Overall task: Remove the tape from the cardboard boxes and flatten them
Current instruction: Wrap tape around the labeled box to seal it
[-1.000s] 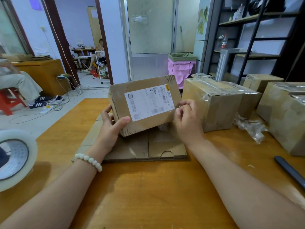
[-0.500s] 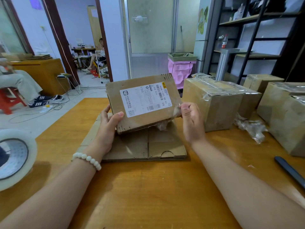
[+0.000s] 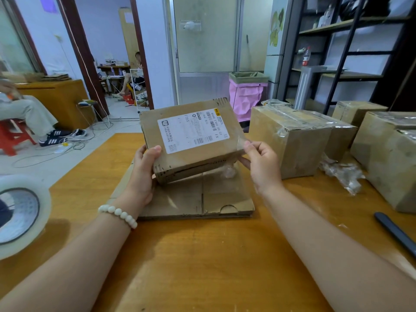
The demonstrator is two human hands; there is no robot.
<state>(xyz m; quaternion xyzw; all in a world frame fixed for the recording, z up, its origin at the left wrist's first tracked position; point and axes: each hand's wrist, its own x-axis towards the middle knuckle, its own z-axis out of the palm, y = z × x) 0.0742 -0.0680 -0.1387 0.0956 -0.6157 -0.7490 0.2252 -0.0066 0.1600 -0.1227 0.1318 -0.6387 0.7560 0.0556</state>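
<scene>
A small brown cardboard box (image 3: 180, 158) with a white shipping label is held tilted above the table, label facing me. My left hand (image 3: 144, 170) grips its lower left corner. My right hand (image 3: 261, 163) pinches a strip of clear tape (image 3: 234, 163) that runs from the box's right edge down under its front edge. Flattened cardboard (image 3: 193, 199) lies on the table under the box.
Several taped boxes (image 3: 292, 143) stand at the right, with crumpled clear tape (image 3: 344, 174) beside them. A dark blue tool (image 3: 396, 233) lies near the right edge. A big tape roll (image 3: 20, 215) sits at the left. A person sits at the far left.
My right hand has pulled away from the box's right edge, peeling clear tape off it. The box has tipped so its label faces more upward.
</scene>
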